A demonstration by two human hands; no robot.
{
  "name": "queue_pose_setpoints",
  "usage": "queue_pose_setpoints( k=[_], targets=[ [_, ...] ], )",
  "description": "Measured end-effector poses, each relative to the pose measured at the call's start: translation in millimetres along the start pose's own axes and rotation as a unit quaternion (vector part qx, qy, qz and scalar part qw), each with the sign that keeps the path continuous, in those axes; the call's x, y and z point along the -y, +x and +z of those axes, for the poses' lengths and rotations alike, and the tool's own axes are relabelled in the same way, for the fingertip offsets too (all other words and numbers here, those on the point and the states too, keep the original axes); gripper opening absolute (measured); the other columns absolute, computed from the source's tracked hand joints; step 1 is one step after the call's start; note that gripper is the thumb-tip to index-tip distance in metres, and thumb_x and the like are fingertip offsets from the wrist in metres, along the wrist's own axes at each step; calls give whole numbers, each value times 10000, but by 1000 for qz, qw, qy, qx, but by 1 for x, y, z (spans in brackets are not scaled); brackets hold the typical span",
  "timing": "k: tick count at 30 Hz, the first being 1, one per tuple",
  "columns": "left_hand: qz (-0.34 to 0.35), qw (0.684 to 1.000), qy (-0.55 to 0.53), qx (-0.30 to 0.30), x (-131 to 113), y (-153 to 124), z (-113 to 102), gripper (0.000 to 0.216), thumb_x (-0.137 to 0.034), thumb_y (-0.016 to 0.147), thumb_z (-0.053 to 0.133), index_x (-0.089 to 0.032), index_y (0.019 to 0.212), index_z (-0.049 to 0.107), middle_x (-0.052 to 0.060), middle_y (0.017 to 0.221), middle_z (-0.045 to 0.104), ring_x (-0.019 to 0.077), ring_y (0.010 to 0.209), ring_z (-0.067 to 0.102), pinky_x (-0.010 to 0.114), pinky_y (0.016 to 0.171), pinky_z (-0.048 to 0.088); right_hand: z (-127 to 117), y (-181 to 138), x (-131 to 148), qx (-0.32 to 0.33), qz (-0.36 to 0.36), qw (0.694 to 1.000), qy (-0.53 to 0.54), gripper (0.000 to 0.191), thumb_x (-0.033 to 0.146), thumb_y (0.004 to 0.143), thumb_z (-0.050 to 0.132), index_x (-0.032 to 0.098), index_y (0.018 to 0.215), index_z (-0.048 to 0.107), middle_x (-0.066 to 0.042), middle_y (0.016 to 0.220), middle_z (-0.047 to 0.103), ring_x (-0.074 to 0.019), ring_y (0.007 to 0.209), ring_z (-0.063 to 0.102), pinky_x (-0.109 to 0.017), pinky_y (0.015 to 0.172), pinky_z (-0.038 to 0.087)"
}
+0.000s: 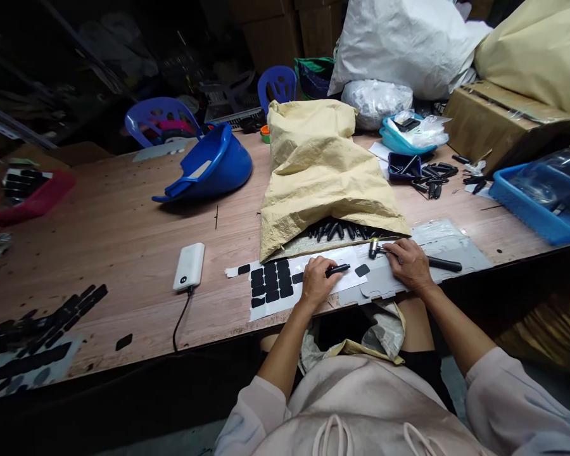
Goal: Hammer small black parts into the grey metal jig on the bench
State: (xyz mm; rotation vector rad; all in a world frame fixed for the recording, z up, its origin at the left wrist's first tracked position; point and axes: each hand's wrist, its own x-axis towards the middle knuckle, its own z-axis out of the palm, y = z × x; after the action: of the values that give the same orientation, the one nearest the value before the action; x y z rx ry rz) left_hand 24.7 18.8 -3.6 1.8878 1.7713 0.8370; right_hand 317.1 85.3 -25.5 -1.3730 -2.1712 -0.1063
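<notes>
Clamped on a black tube (pixel 338 270), the left hand (pixel 316 280) should keep steady before the sack (pixel 320 171); the right hand (pixel 411 265) grasps a hammer (pixel 444 263).

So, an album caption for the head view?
Left hand holding a black pen-shaped piece, right hand over a hammer.

The pen-like piece (pixel 338 270) is black, the sack (pixel 320 168) pale yellow, the tabletop (pixel 137 240) brown wood-grain.

Left hand (pixel 316 280) holds a black tubular piece (pixel 338 270) just right of black patches (pixel 271 295), right hand (pixel 411 263) grips the hammer (pixel 444 263) shaft, yellow sack (pixel 325 174) of black parts (pixel 333 230) lies just beyond.
</notes>
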Motion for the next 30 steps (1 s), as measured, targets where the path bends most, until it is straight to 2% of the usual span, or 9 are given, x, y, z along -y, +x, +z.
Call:
queue_pose_setpoints(
  k=[3,8,11,15,17,20,26,30],
  targets=[
    [-8,1000,-1,18,1,2,8,170,-242,813,868,-250,951,768,21,962,717,235,993,623,387,918,480,1,1,-3,6,-1,1000,-1,269,284,1011,545,259,1137,781,-77,969,669,-237,923,551,-365,833,437],
    [-7,1000,5,25,4,4,9,154,-271,817,859,-261,946,776,25,967,710,239,993,607,392,917,469,-8,2,2,4,9,1000,18,293,263,992,560,280,1180,784,-82,977,675,-248,939,577,-385,847,468],
    [-8,1000,-1,27,4,4,10,137,-264,819,841,-264,939,775,22,952,709,238,984,607,394,923,473,-17,2,25,-8,13,997,77,349,243,999,531,288,1269,747,-77,1020,685,-236,955,625,-370,871,514],
    [-15,999,-14,26,3,5,10,137,-257,806,849,-262,921,775,16,942,715,240,985,607,396,927,468,-25,3,70,42,-20,986,162,400,224,1029,478,296,1366,681,-49,1041,690,-182,934,669,-283,806,538],
    [-17,999,-17,26,3,5,10,146,-255,802,860,-261,921,775,16,943,716,238,984,606,393,923,465,-26,3,90,62,-36,981,178,415,210,1039,457,295,1387,666,-38,1004,682,-167,886,667,-268,783,534],
    [-17,999,-13,30,3,6,10,137,-278,808,866,-255,895,763,15,932,709,236,976,602,389,909,459,-23,-2,109,59,-49,983,168,447,173,1032,446,303,1396,670,-43,999,674,-168,890,663,-264,776,529],
    [-28,999,-25,15,0,5,10,137,-275,794,879,-250,844,754,12,911,704,233,979,603,393,911,455,-20,-13,110,81,-41,991,100,496,124,967,494,332,1365,703,-29,952,672,-162,813,636,-243,659,484],
    [-28,999,-37,15,0,6,10,119,-231,788,872,-258,843,770,9,925,727,233,988,611,402,927,463,-25,-11,101,34,0,991,131,466,172,1007,476,322,1396,686,-39,977,674,-177,872,666,-264,744,527]
  ],
)
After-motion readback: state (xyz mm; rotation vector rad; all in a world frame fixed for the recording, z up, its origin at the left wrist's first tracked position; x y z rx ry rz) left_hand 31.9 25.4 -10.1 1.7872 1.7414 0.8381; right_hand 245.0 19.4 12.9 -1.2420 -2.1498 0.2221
